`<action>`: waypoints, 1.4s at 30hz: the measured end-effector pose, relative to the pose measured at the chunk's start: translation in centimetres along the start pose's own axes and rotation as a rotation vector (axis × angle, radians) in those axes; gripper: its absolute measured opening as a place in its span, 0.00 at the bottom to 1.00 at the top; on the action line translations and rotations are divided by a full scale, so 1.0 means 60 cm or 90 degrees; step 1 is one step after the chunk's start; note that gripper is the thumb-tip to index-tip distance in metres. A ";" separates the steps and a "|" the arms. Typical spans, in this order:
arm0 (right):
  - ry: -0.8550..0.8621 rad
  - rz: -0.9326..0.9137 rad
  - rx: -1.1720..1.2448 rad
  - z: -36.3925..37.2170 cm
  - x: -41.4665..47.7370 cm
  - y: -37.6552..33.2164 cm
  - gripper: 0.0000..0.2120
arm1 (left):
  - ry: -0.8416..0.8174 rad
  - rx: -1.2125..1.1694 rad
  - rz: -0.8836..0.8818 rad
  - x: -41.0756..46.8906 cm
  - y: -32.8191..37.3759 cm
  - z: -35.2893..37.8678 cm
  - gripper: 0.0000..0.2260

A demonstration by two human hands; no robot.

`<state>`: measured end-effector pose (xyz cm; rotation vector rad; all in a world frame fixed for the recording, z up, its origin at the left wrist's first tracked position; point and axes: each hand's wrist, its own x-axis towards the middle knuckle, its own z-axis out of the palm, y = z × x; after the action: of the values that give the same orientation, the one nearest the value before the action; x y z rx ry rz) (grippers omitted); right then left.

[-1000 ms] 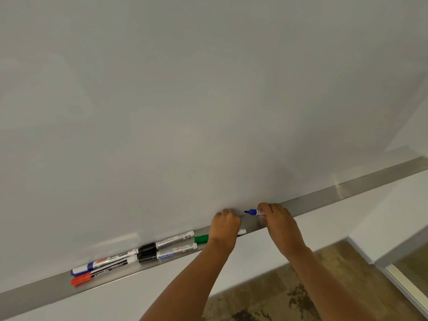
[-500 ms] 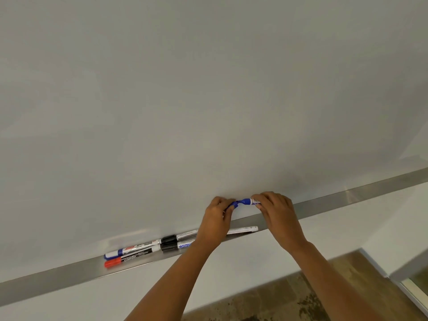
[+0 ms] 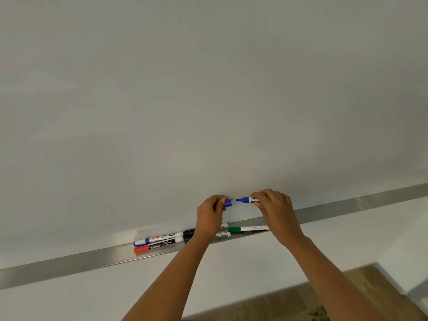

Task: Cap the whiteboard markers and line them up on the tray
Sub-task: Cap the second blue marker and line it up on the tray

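Observation:
My right hand [image 3: 275, 210] grips an uncapped blue marker [image 3: 246, 199], tip pointing left. My left hand [image 3: 210, 215] pinches its blue cap [image 3: 228, 202], open end toward the tip, a small gap between them. Both are held above the metal tray [image 3: 347, 206] in front of the whiteboard. On the tray lie a blue-capped marker [image 3: 157, 239], a red-capped marker [image 3: 157, 246], a green-capped marker [image 3: 249, 228], and black-capped markers [image 3: 188, 235] partly hidden behind my left wrist.
The whiteboard [image 3: 208, 100] fills the upper view. The tray runs the full width, bare metal to the left [image 3: 58, 268] and right of the markers. Below are a white wall and a brown floor [image 3: 278, 304].
Both hands rose from the tray with the blue marker and its cap. The cap and tip met half a second ago; now a small gap shows between them. The camera shifted left.

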<state>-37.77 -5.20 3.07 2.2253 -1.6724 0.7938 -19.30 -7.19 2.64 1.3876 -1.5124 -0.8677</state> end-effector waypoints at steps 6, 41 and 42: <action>-0.020 -0.040 -0.004 -0.002 0.001 -0.033 0.12 | 0.001 -0.008 -0.005 -0.011 0.005 -0.016 0.10; -0.335 0.089 0.199 0.048 0.010 -0.055 0.11 | -0.022 0.007 -0.134 -0.032 -0.046 -0.043 0.09; -0.334 0.099 0.204 0.050 0.007 -0.052 0.10 | -0.031 0.034 -0.125 -0.032 -0.049 -0.040 0.09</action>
<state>-33.92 -6.07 1.24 2.7286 -2.0958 0.5719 -15.98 -5.50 0.54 1.5842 -1.4624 -0.9940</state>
